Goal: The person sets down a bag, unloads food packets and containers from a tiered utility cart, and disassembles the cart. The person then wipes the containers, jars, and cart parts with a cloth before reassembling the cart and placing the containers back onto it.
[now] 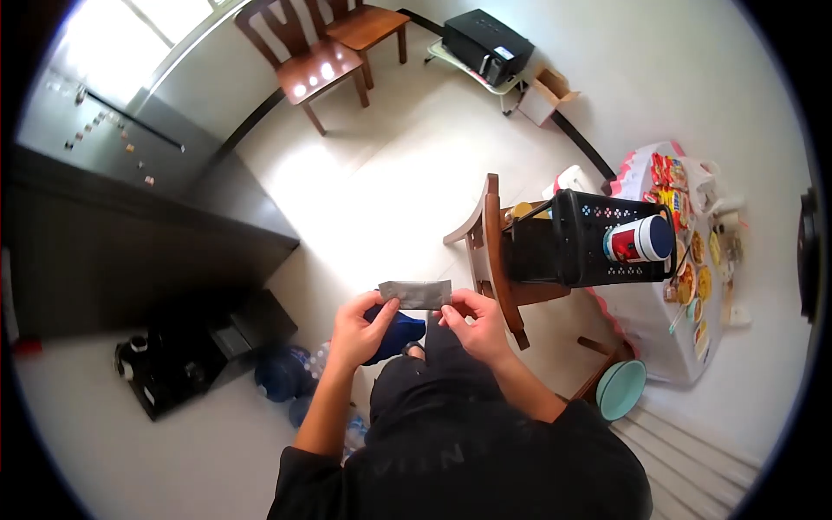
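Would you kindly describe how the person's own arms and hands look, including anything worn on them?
The left hand and right hand are ungloved, and no watch or bracelet shows. The forearms are bare below short, loose black sleeves, which show no visible markings.

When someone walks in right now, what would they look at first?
Probably the shiny grey packet near the middle, held by its ends in the left grip and right grip. Next might come the white jar with a blue lid, showing against the black basket on the right. The bright window at the upper left could catch their eye too.
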`<action>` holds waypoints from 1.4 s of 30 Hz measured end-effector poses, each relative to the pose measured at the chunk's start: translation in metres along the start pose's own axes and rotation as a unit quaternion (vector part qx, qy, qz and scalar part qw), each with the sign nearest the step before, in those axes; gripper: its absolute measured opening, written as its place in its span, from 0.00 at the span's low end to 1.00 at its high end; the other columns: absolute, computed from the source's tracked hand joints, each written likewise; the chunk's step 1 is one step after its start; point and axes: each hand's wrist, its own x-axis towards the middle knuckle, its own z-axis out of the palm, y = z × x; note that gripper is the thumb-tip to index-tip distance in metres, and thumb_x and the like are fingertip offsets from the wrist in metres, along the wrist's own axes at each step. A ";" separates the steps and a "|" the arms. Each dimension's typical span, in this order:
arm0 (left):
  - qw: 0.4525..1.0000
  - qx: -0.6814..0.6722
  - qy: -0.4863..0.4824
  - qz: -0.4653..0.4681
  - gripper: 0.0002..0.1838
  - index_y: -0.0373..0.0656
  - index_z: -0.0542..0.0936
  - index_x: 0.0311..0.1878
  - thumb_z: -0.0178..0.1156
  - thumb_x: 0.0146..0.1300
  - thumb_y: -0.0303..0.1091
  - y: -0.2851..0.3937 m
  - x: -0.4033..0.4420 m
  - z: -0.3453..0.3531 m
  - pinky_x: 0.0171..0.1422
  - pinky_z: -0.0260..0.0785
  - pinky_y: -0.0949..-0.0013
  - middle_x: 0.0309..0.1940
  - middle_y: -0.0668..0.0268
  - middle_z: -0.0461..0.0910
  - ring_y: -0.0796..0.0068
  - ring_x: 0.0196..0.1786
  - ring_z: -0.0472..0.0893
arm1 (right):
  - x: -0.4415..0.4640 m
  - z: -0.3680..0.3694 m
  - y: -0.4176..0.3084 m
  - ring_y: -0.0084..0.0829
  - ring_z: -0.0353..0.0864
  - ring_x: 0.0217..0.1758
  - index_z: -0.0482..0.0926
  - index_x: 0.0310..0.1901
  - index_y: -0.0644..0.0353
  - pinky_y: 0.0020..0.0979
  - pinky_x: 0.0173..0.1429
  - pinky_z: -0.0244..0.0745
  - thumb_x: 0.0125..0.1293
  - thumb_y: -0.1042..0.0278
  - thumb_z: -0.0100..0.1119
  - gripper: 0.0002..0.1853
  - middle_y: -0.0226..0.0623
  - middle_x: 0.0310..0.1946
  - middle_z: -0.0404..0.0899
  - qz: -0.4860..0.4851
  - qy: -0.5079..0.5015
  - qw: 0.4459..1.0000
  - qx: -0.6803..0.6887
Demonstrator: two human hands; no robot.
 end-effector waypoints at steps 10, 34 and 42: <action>0.976 0.109 -0.187 0.008 0.12 0.38 0.86 0.42 0.69 0.68 0.39 0.031 0.170 0.005 0.39 0.73 0.67 0.28 0.60 0.82 0.74 0.30 0.80 | 0.110 -0.026 -0.005 0.17 0.81 0.29 0.84 0.48 0.67 0.21 0.36 0.77 0.73 0.73 0.63 0.07 0.32 0.30 0.85 0.067 0.135 0.985 0.080; 0.813 -0.257 -0.348 -0.390 0.27 0.47 0.75 0.67 0.45 0.79 0.55 0.056 0.598 0.092 0.46 0.83 0.59 0.48 0.54 0.82 0.62 0.45 0.84 | 0.370 -0.128 0.013 0.24 0.82 0.24 0.79 0.54 0.64 0.24 0.29 0.74 0.76 0.64 0.57 0.13 0.39 0.29 0.85 0.100 0.525 0.796 0.285; 0.710 -0.272 -0.437 -0.481 0.36 0.54 0.73 0.71 0.47 0.71 0.69 0.079 0.685 0.163 0.60 0.77 0.51 0.51 0.55 0.83 0.53 0.54 0.83 | 0.438 -0.181 0.037 0.24 0.82 0.25 0.80 0.52 0.64 0.25 0.27 0.73 0.76 0.59 0.54 0.16 0.40 0.35 0.86 0.090 0.645 0.658 0.379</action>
